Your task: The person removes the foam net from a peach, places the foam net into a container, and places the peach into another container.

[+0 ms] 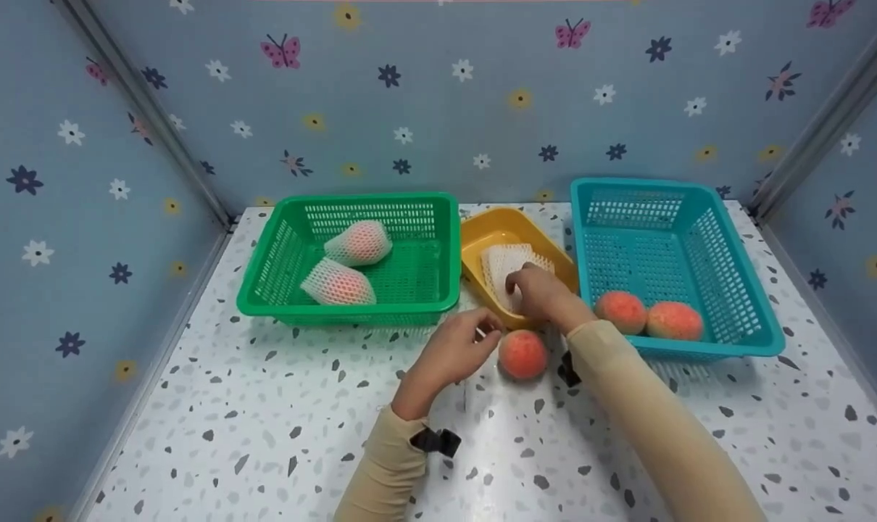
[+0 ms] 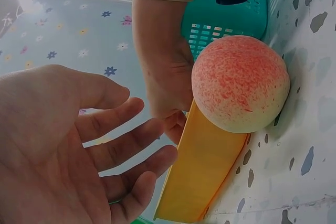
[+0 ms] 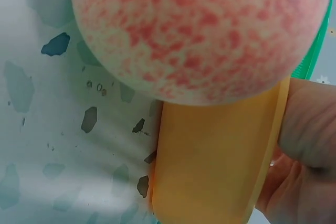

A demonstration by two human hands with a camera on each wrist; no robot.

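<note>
My right hand point(image 1: 543, 293) reaches into the yellow tray point(image 1: 482, 235), its bent fingers at the white foam fruit nets point(image 1: 509, 257) lying there. Its fingertips are hidden, so I cannot tell whether they pinch a net. My left hand point(image 1: 460, 346) hovers just left of a loose peach point(image 1: 523, 354), with nothing in its grasp. In the left wrist view, its fingers point(image 2: 128, 142) are loosely bent and spread, apart from the peach. This peach sits on the table at the tray's near corner and fills the top of the right wrist view.
At the left, a green basket point(image 1: 446, 308) contains two net-wrapped peaches point(image 1: 359, 243). The blue basket point(image 1: 732, 349) at the right has two bare peaches point(image 1: 674, 320) along its near side. All stand on a speckled table point(image 1: 279, 435) before a flowered wall point(image 1: 438, 109).
</note>
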